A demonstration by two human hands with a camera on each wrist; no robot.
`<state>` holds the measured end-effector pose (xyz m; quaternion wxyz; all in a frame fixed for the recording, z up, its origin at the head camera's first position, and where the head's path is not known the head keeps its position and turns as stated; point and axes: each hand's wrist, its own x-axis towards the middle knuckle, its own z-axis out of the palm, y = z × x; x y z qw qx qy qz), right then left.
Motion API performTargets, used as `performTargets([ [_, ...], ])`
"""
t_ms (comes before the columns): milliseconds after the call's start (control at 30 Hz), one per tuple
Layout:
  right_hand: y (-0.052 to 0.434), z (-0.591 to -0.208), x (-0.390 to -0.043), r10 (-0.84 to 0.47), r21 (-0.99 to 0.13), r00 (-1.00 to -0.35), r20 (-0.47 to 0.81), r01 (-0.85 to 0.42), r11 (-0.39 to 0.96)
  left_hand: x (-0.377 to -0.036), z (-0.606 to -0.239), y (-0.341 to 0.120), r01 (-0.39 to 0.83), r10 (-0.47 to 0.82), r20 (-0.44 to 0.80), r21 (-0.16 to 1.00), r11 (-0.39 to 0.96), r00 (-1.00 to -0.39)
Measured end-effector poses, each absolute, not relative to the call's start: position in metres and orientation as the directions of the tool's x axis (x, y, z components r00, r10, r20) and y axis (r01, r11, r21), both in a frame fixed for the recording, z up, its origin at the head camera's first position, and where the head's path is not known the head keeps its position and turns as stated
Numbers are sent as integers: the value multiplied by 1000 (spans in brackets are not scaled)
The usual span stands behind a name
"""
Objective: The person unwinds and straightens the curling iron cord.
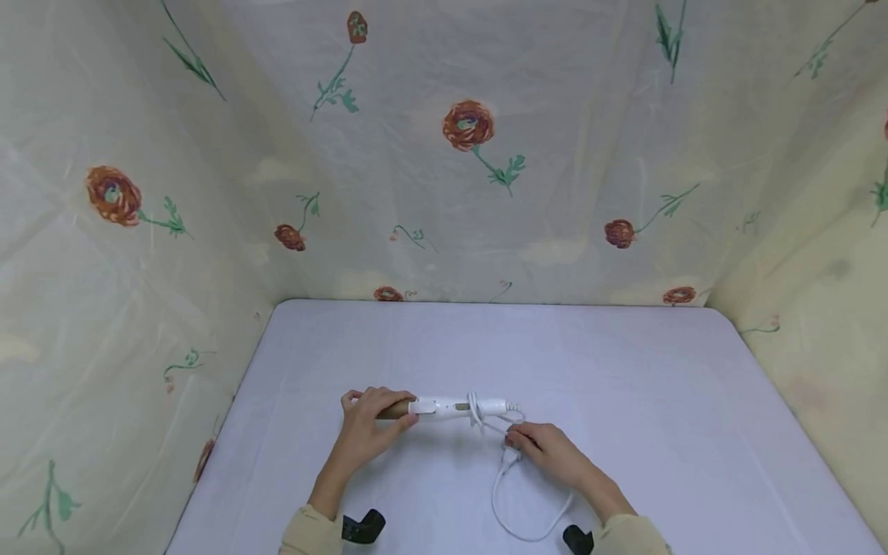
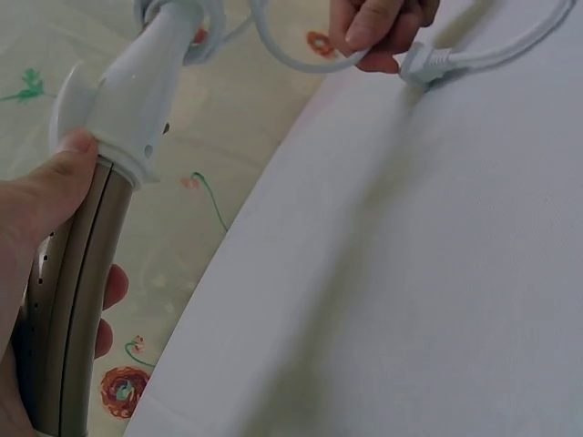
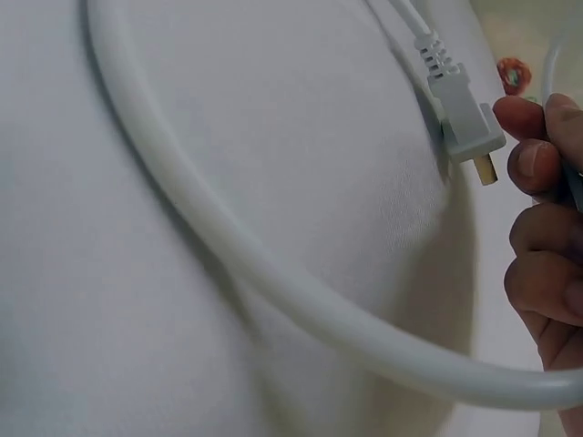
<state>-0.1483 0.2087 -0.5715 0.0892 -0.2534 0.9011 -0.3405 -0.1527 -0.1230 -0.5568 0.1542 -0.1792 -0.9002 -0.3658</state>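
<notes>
The left hand point(image 1: 368, 432) was wrapped around the bronze barrel of a curling iron point(image 1: 444, 407), thumb pressed up near the white collar, fingers curled beneath. The iron lay level just above the table point(image 1: 624, 385), near its front edge, barrel toward the left and white handle toward the right. A few turns of the white cord point(image 1: 516, 516) were wound round the handle. From there the cord ran down to the right hand point(image 1: 548, 451), which pinched it between fingertips and thumb just below the handle, then trailed on in a loose loop across the table toward the person. The plug point(image 3: 469, 123) sat right beside the right fingers point(image 3: 537, 164), its metal prong showing, resting on or just above the tabletop; I couldn't tell whether the fingers touched it. Floral sheeting point(image 1: 472, 154) hung behind and at both sides of the table.
</notes>
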Motion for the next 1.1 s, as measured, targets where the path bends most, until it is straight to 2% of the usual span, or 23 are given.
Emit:
performTargets([
  [333, 197, -568, -132, -526, -585, -847, 72, -463, 666, -153, -551, -113, 345, 150, 338, 642, 685, -929],
  [667, 188, -559, -121, -575, -581, -810, 113, -523, 623, -158, -550, -105, 328, 143, 335, 602, 728, -931],
  [833, 183, -554, -115, -586, -549, -785, 199, -585, 597, -158, -554, -104, 304, 123, 318, 620, 723, -940],
  [1100, 176, -547, -108, -615, -518, -723, 314, -674, 527, -161, -558, -103, 303, 128, 323, 582, 755, -938],
])
